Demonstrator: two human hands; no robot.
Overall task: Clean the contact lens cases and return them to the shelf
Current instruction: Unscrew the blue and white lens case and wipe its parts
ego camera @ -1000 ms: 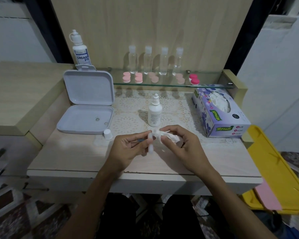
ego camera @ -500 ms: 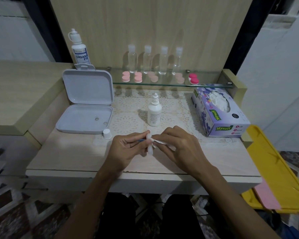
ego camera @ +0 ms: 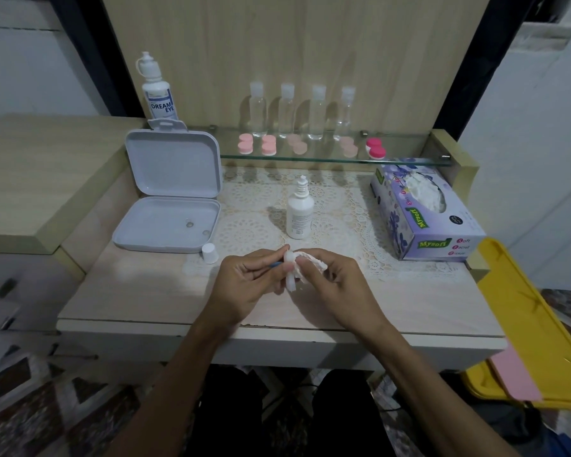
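Note:
Over the front of the desk my left hand [ego camera: 244, 282] pinches a white contact lens case [ego camera: 290, 281] on edge, with something thin and blue under the fingers. My right hand [ego camera: 335, 285] grips a crumpled white tissue [ego camera: 312, 260] and presses it against the case. On the glass shelf [ego camera: 409, 158] at the back lie several lens cases with pink and pale caps [ego camera: 257, 146], one of them deep pink [ego camera: 375, 148].
A small white solution bottle [ego camera: 299, 212] stands uncapped on the lace mat, its cap [ego camera: 209, 253] to the left beside an open white box [ego camera: 168, 222]. A tissue box [ego camera: 426, 209] sits right, a yellow bin [ego camera: 534, 324] beyond the desk. Clear bottles [ego camera: 302, 112] and a Dream Eye bottle [ego camera: 157, 90] stand behind.
My right hand has shifted the tissue over the top of the case, working it round while my left hand keeps the case in place.

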